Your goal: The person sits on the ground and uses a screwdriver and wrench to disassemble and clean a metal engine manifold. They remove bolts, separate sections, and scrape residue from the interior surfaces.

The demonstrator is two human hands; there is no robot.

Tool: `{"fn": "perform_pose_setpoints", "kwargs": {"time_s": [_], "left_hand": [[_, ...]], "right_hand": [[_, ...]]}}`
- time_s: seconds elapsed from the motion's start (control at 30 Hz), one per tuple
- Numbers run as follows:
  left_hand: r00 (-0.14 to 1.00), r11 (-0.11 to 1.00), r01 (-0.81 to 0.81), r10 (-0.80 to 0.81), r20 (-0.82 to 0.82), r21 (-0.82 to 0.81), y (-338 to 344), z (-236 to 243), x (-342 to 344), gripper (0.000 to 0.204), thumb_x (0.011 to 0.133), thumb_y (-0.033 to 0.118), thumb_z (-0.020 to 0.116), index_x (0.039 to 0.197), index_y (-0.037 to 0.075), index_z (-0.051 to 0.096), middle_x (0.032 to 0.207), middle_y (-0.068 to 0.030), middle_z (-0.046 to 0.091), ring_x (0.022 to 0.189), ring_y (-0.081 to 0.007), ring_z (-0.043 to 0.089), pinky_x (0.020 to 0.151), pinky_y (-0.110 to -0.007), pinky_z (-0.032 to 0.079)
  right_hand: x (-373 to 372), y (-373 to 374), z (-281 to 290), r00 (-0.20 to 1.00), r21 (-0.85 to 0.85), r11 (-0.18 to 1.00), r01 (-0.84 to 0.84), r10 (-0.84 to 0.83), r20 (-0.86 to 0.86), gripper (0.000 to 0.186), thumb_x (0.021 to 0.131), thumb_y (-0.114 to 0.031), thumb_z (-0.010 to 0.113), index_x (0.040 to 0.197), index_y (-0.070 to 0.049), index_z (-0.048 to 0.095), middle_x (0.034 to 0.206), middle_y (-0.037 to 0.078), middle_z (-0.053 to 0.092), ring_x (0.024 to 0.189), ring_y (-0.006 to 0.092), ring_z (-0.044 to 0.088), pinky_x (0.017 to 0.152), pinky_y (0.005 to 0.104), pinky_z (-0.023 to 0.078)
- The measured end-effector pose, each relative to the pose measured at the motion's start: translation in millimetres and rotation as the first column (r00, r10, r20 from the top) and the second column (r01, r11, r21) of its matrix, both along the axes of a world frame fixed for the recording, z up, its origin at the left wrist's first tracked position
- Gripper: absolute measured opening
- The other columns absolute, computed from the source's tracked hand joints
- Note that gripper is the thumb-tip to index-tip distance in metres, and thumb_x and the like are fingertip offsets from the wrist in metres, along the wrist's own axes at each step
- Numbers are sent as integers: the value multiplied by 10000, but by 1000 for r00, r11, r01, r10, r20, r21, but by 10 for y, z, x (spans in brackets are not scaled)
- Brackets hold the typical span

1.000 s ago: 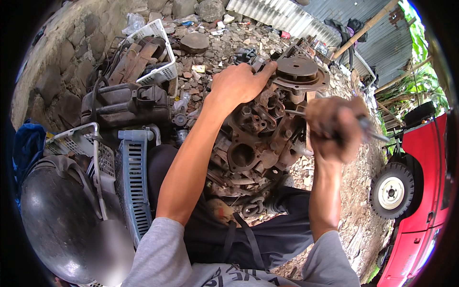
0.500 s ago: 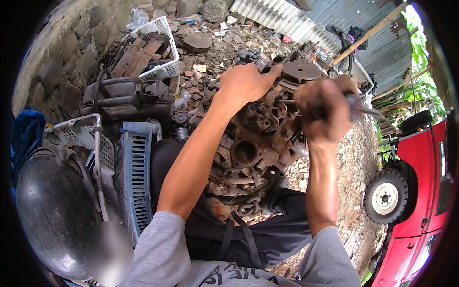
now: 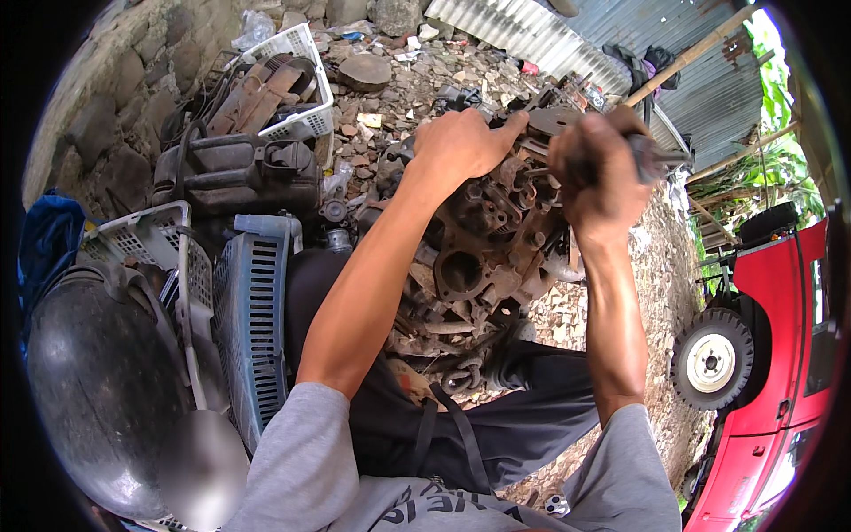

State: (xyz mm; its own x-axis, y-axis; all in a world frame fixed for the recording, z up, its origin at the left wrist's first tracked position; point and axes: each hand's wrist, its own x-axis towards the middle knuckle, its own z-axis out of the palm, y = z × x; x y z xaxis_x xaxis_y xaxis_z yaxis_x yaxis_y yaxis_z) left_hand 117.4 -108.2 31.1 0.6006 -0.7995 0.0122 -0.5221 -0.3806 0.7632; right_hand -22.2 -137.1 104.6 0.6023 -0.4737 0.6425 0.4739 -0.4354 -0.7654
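Note:
A rusty engine part [image 3: 463, 273] with a round bore and several bolts lies in front of my knees. My left hand [image 3: 465, 146] rests at its far left side, thumb stretched to the right and fingers curled down over the metal, their tips hidden. A flat round metal disc [image 3: 551, 121] sits by that thumb. Over the right side of the part, my right hand [image 3: 605, 182] is closed in a fist round a dark tool [image 3: 645, 160]. Motion smears both fist and tool, so the tool's kind does not show.
White crates [image 3: 306, 75] of old metal parts, a black jerrycan-like container [image 3: 235, 182], a blue crate [image 3: 257, 319] and a rounded black object [image 3: 106, 390] crowd the left. Stony ground [image 3: 390, 120] spreads beyond. A red vehicle [image 3: 771, 355] stands at right, near corrugated sheets [image 3: 691, 97].
My right fist has shifted slightly upward with the dark tool, partly covering the round disc. My left hand stays on the engine part. The whole view has moved a little.

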Motion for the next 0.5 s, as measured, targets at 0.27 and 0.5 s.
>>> {"fn": "perform_pose_setpoints", "kwargs": {"time_s": [0.27,0.5], "left_hand": [[1000,1000,22,-22,-20,2,12,4,0,876,886,726,415,1017,-85,719,1045,-305,691,1052,-428,667,979,-484,469],[999,1000,14,-13,-36,10,26,57,-17,857,893,713,422,1018,-81,720,1042,-315,687,1059,-431,664,981,-483,475]], "right_hand": [[30,11,-181,996,46,995,91,-90,-21,207,888,-67,649,705,-67,552,516,-31,465,426,71,435,389,248,357],[-48,-79,-111,989,107,987,-123,112,98,251,908,-78,633,687,-77,515,509,-13,468,388,82,408,347,259,312]]}}
